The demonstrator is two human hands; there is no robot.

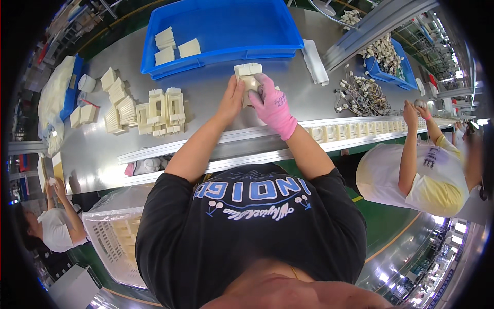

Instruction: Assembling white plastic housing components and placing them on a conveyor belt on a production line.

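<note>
Over the metal bench, I hold a cream plastic housing (248, 69) between both hands, just in front of a large blue bin (272, 51). My bare left hand (230, 100) is closed along the housing's left side. My right hand (274, 107), in a pink glove, grips its right side, thumb and fingers bent over it. The fingers partly cover the housing's lower end. To the left, several open cream frames (175, 109) stand grouped on the bench. Beyond them lie stacks of thin cream plates (117, 91).
Cream parts (360, 130) line a rail at the bench's front right. Tangled wire harnesses (363, 95) lie at right, near a smaller blue bin (406, 74). Co-workers stand at right (424, 167) and far left (59, 226). A white crate (105, 242) sits below the bench, left.
</note>
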